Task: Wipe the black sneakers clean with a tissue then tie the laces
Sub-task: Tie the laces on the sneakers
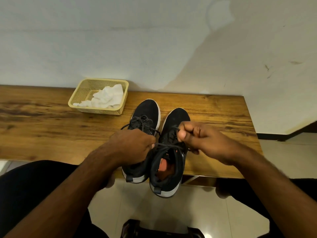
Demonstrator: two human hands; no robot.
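Head: sneaker (169,162) heel overhangs table (223,114).

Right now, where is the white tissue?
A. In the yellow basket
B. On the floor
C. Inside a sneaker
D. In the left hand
A: the crumpled tissue lies in the basket at the back of the table, while both hands pinch laces.
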